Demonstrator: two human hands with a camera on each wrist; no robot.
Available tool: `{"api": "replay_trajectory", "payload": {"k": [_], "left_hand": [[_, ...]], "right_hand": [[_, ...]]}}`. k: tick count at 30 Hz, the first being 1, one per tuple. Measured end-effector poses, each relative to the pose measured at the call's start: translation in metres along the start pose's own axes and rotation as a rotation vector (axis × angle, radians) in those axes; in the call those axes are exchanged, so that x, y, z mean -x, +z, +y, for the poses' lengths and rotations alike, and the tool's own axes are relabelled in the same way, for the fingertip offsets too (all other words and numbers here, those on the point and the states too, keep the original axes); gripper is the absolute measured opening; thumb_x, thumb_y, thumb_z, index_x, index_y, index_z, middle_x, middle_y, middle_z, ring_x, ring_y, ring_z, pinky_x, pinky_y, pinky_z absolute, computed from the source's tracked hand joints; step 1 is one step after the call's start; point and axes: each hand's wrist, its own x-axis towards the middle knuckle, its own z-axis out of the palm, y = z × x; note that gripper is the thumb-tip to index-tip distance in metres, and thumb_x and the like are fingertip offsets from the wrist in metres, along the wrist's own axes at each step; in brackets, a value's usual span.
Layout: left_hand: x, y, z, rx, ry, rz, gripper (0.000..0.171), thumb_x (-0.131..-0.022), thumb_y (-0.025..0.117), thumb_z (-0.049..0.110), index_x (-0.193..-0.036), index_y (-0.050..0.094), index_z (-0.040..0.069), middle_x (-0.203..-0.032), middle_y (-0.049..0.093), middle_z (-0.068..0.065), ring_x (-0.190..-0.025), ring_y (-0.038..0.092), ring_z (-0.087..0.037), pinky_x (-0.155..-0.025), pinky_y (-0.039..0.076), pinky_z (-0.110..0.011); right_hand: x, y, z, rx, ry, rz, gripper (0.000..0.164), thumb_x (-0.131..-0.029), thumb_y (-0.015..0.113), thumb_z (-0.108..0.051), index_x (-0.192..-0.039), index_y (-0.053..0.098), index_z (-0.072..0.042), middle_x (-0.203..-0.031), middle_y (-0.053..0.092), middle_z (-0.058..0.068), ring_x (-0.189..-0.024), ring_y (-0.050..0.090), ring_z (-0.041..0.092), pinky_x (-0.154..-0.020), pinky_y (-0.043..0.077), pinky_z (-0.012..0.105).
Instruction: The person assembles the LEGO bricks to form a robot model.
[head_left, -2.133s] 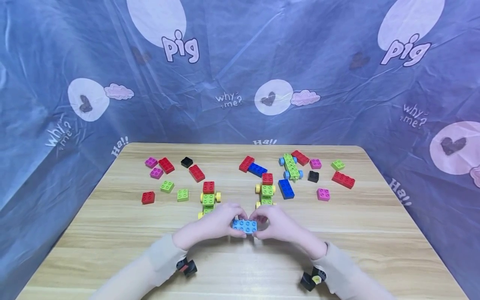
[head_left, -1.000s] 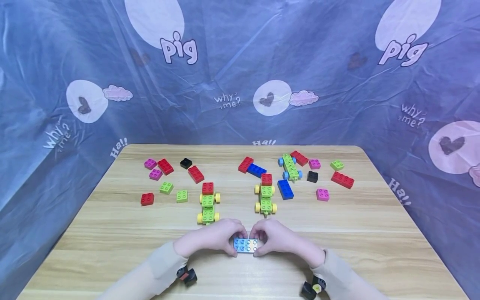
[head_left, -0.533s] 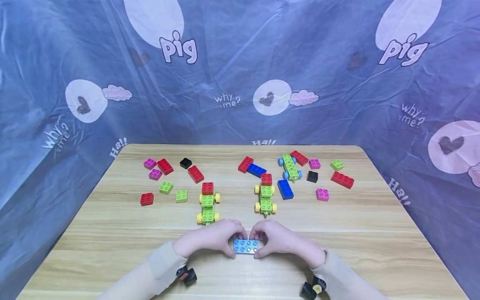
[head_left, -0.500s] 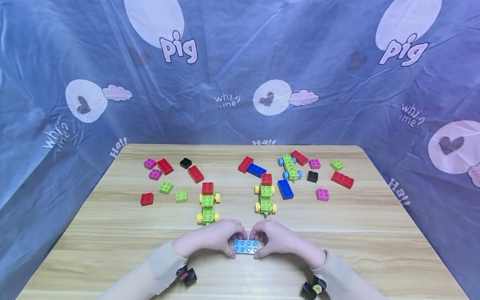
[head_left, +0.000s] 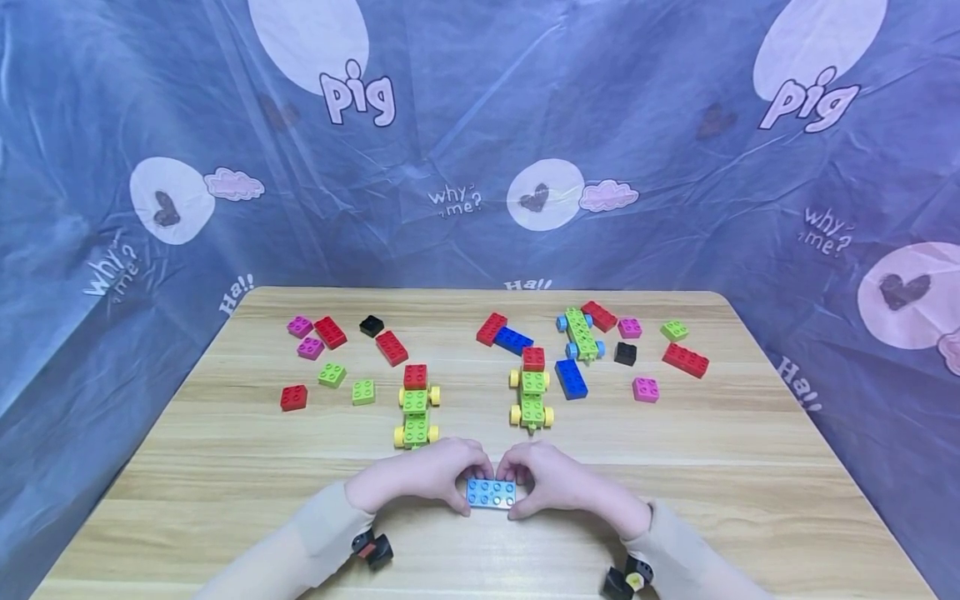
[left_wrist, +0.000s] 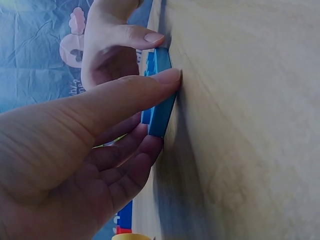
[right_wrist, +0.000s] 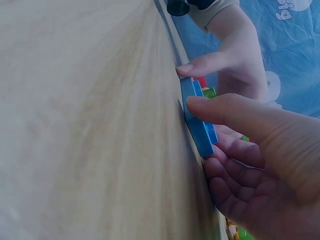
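Observation:
A light blue building brick [head_left: 491, 493] with two rows of studs lies flat at the table's near middle, studs up. My left hand [head_left: 446, 471] pinches its left end, thumb on the near side and fingers curled behind. At the other end my right hand [head_left: 547, 475] grips it the same way. Both wrist views show the thumbs pressed along the brick's near face [left_wrist: 161, 117], low against the tabletop. Just beyond the hands stand two green wheeled bases with yellow wheels, the left car [head_left: 416, 412] and the right car [head_left: 532, 396], each with a red brick at its far end.
Farther back on the wooden table [head_left: 225, 500] are a green base with blue wheels [head_left: 581, 333], dark blue bricks [head_left: 572, 379], and several red, pink, green and black bricks on both sides. A patterned blue cloth [head_left: 480, 242] hangs behind the table.
Since the oldest frame, both hands have brought the light blue brick down and toward me, uncovering the two yellow-wheeled cars. Over the last second hands and brick have stayed nearly still.

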Motion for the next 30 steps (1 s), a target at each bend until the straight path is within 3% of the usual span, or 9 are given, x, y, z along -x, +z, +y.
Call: {"api": "replay_trajectory", "payload": {"k": [6,11,18,24,28,30], "left_hand": [[-0.001,-0.003,0.001,0.007,-0.011,-0.021,0.049,-0.064,0.088,0.021,-0.108,0.067,0.011,-0.097,0.063,0.008,-0.086,0.055,0.001,-0.083,0.046,-0.015],[0.0,-0.009,0.006,0.001,-0.016,-0.038,0.043,-0.071,0.084,0.024,-0.11,0.067,0.012,-0.096,0.062,0.009,-0.086,0.054,0.001,-0.082,0.046,-0.015],[0.005,-0.038,0.019,0.002,0.037,-0.001,0.033,-0.085,0.073,0.021,-0.116,0.066,0.01,-0.105,0.066,0.001,-0.092,0.058,-0.005,-0.082,0.048,-0.018],[0.017,-0.079,0.024,-0.034,0.133,0.118,0.029,-0.089,0.069,0.019,-0.116,0.066,0.01,-0.109,0.068,-0.001,-0.094,0.061,-0.009,-0.083,0.052,-0.024],[0.026,-0.102,0.014,-0.09,0.197,0.259,0.027,-0.089,0.069,0.018,-0.114,0.067,0.009,-0.107,0.07,-0.002,-0.096,0.064,-0.013,-0.085,0.053,-0.029],[0.03,-0.112,0.006,-0.094,0.188,0.33,0.027,-0.088,0.07,0.017,-0.113,0.067,0.008,-0.107,0.07,-0.002,-0.098,0.064,-0.014,-0.087,0.053,-0.032]], "right_hand": [[0.001,0.001,0.0,0.004,0.009,-0.01,0.036,-0.064,0.087,-0.02,-0.094,0.067,-0.016,-0.08,0.056,-0.015,-0.075,0.049,0.0,-0.07,0.044,0.018],[0.001,0.002,0.002,-0.006,0.004,-0.01,0.036,-0.065,0.086,-0.02,-0.094,0.066,-0.016,-0.081,0.056,-0.015,-0.075,0.05,0.0,-0.07,0.045,0.018],[0.0,0.002,0.005,-0.024,-0.003,-0.01,0.035,-0.065,0.086,-0.02,-0.094,0.066,-0.015,-0.08,0.056,-0.015,-0.075,0.05,0.0,-0.07,0.045,0.018],[-0.001,0.002,0.006,-0.031,-0.001,-0.013,0.036,-0.066,0.086,-0.02,-0.095,0.066,-0.015,-0.081,0.056,-0.014,-0.074,0.05,-0.001,-0.07,0.045,0.018],[0.0,0.002,0.005,-0.041,0.003,-0.019,0.035,-0.066,0.086,-0.02,-0.095,0.067,-0.015,-0.081,0.056,-0.014,-0.075,0.05,0.0,-0.07,0.045,0.018],[0.0,0.002,0.005,-0.043,0.005,-0.019,0.035,-0.066,0.086,-0.02,-0.095,0.067,-0.015,-0.081,0.056,-0.014,-0.075,0.05,0.0,-0.07,0.045,0.018]]}}
